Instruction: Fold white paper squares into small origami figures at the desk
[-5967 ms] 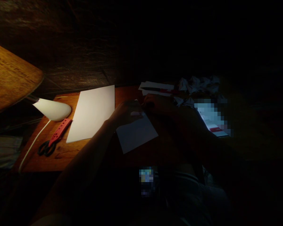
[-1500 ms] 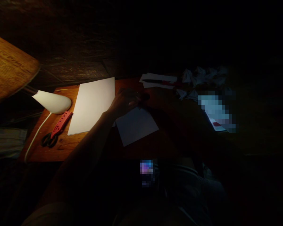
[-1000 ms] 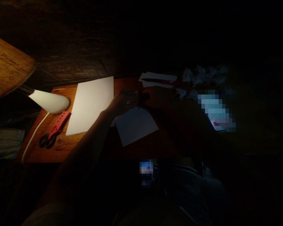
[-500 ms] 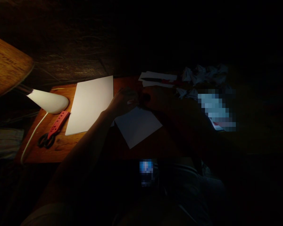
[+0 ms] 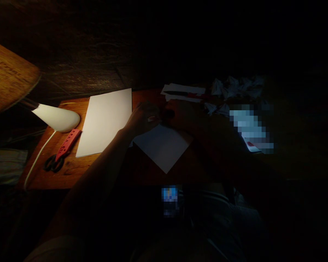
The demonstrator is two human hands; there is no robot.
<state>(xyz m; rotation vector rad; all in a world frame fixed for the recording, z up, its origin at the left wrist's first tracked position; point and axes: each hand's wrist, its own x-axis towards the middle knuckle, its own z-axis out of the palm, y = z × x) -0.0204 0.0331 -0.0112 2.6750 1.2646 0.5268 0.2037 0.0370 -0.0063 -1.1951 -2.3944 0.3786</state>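
A white sheet of paper (image 5: pixel 164 147) with a corner pointing toward me lies between my forearms on the wooden table. My left hand (image 5: pixel 144 114) is closed at the paper's far side, fingers bent around its edge. Close beside it, my right hand (image 5: pixel 179 111) also looks closed on the paper's far part, though deep shadow hides most of its fingers. The far end of the paper is covered by both hands. Left of my left hand lies a larger stack of white paper (image 5: pixel 106 122), brightly lit.
A white lamp base (image 5: pixel 58 118) stands at left with its cord (image 5: pixel 39 154). Scissors with a red cover (image 5: pixel 68 143) lie nearby. Behind my hands are a knife (image 5: pixel 177 93) on paper strips (image 5: pixel 184 88), several folded paper pieces (image 5: pixel 232 87) and a blurred-out phone (image 5: pixel 251 127).
The paper's near corner has swung to the right, and its right corner has shifted slightly outward. Both hands stay in nearly the same place.
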